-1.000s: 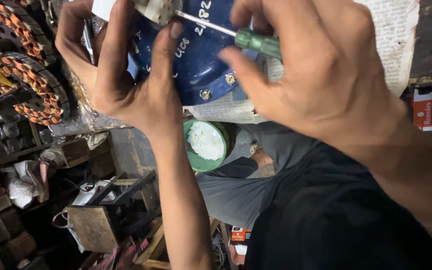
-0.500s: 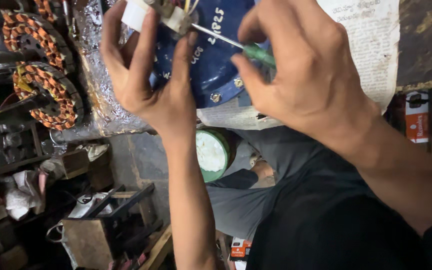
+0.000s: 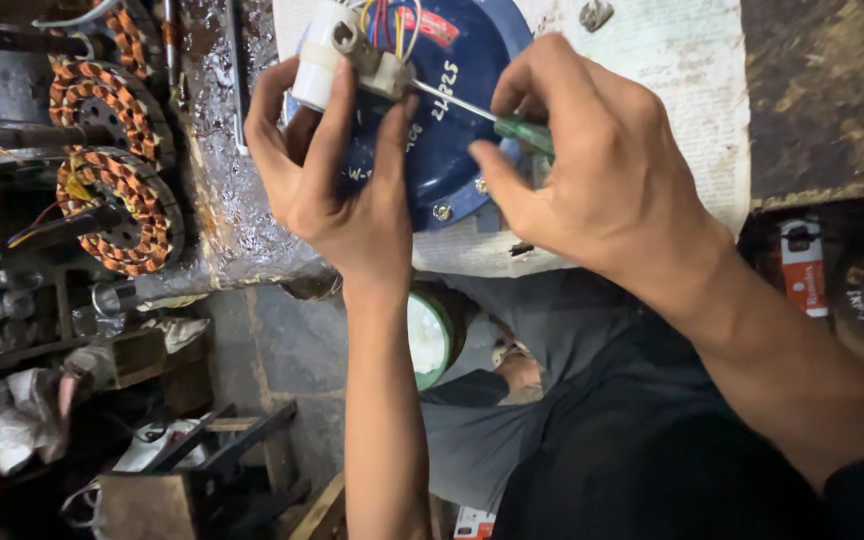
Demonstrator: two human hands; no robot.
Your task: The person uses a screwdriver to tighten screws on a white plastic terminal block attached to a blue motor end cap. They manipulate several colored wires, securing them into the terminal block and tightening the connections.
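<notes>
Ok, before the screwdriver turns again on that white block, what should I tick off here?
1. Left hand grips the white terminal block: ok.
2. Right hand holds the green-handled screwdriver: ok.
3. Tip seated in a screw: cannot tell.
4. Coloured wires out of the shaft's way: ok.
5. Blue motor housing resting on the newspaper: ok.

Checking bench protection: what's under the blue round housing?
Printed newspaper lies under the blue round housing on the worn bench. The left hand and right hand cover its edges; whatever lies directly beneath the housing is hidden.
</notes>
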